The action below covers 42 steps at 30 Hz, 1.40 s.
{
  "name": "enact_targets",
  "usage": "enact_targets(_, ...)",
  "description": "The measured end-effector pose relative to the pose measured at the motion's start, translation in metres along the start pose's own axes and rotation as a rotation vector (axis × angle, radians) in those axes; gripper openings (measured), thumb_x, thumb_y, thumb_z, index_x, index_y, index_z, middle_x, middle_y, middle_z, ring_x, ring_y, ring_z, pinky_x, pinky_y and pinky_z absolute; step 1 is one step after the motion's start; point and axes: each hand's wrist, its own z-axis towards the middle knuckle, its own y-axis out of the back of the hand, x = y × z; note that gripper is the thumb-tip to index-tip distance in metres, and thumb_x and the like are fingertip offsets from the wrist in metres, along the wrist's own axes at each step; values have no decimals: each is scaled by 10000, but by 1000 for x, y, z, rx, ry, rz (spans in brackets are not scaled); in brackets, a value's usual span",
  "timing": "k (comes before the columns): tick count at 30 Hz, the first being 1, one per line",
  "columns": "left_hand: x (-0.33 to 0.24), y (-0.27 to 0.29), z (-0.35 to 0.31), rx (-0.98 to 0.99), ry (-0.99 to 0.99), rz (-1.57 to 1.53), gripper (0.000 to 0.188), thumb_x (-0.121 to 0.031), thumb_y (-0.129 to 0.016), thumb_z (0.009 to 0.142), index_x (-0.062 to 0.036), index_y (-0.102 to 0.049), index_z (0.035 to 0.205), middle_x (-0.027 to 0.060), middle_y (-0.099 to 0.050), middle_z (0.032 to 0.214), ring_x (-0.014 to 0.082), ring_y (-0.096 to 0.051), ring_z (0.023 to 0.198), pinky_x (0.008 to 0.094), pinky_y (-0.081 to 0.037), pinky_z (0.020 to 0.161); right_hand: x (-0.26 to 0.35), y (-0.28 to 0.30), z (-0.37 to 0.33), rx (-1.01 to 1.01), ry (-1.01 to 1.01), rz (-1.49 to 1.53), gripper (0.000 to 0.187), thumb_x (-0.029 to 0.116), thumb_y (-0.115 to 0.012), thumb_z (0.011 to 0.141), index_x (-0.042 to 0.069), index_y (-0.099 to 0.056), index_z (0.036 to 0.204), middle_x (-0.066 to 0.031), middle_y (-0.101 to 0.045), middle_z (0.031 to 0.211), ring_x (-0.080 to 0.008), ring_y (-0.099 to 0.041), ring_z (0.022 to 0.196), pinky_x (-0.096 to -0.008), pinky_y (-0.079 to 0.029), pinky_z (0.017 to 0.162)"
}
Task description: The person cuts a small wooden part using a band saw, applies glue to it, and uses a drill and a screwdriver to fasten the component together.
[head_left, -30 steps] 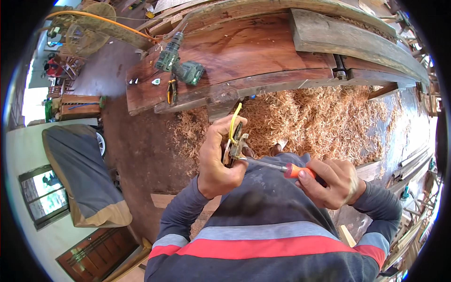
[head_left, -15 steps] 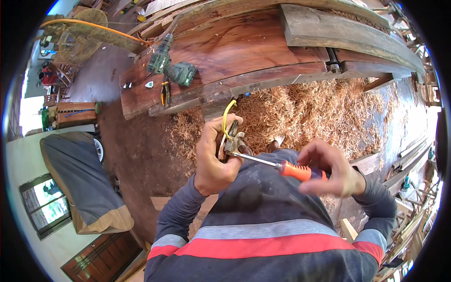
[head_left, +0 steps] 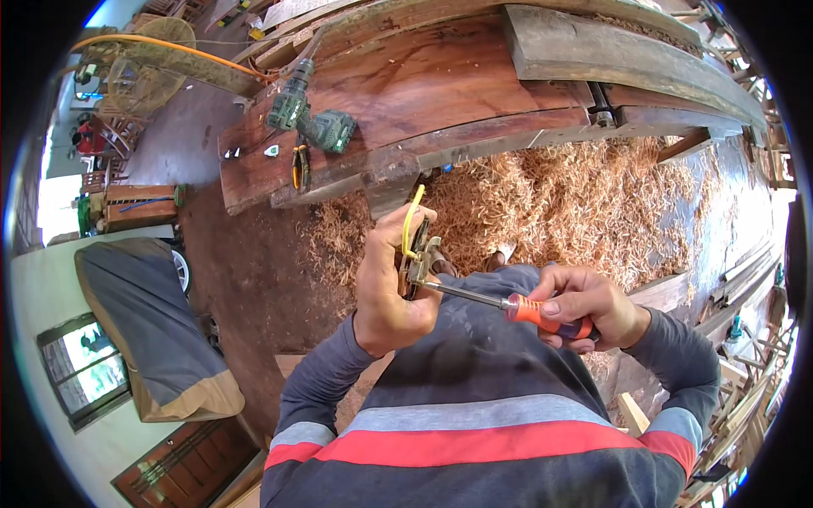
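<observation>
My left hand (head_left: 383, 288) is closed round a small electrical fitting with brass-coloured metal parts (head_left: 417, 267), held in front of my body. A short yellow wire (head_left: 409, 227) rises from the fitting and curves up past my fingers. In my right hand (head_left: 601, 305) is a screwdriver (head_left: 478, 296), its orange and dark blue handle wrapped by thumb and fingers. The steel shaft points left, and its tip meets the fitting's metal part at the edge of my left hand. My palm hides much of the fitting.
Beyond my hands stands a reddish wooden workbench (head_left: 423, 93) bearing a green cordless drill (head_left: 318, 127), pliers (head_left: 301, 168) and a thick grey plank (head_left: 610, 59). Wood shavings (head_left: 559, 195) cover the floor beneath. A draped cover (head_left: 157, 313) lies over something at left.
My right fingers, loose and blurred around the handle before, now close firmly on the screwdriver. The yellow wire's free end stands straighter. The left hand has barely shifted.
</observation>
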Motion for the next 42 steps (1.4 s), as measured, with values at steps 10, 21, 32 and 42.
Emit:
enact_targets(10,-2,2,-6,-57,-34,17,585,147,-514,754,34,-435,1323,224,-541,1311,245,-585,1146,355,-476,984,-8,-2,-8,-190,994,-1284,415,137,-704,698,84,-662,1108,-110,-632,894,-93,-500,562,-228,-348,425)
enact_targets(21,-7,-14,-6,-99,-68,32,603,147,-481,764,17,-440,1351,223,-565,1277,247,-569,1190,352,-471,1014,-18,-6,-14,8,104,133,265,170,-652,954,14,-640,1167,-110,-662,854,-109,-536,521,-234,-390,429)
enact_targets(32,-3,-12,2,-97,72,-19,627,139,-553,682,23,-480,1295,199,-575,1294,214,-594,1129,301,-484,948,-16,12,-6,-166,888,-1195,451,131,-748,697,37,-653,1129,-76,-625,845,-112,-547,582,-255,-388,441)
enact_targets(42,7,-20,1,-80,27,-9,677,166,-471,658,28,-467,1321,198,-577,1266,220,-582,1153,317,-493,961,1,22,2,121,-539,574,282,127,-739,900,8,-635,1133,-98,-689,833,-97,-631,612,-214,-444,469)
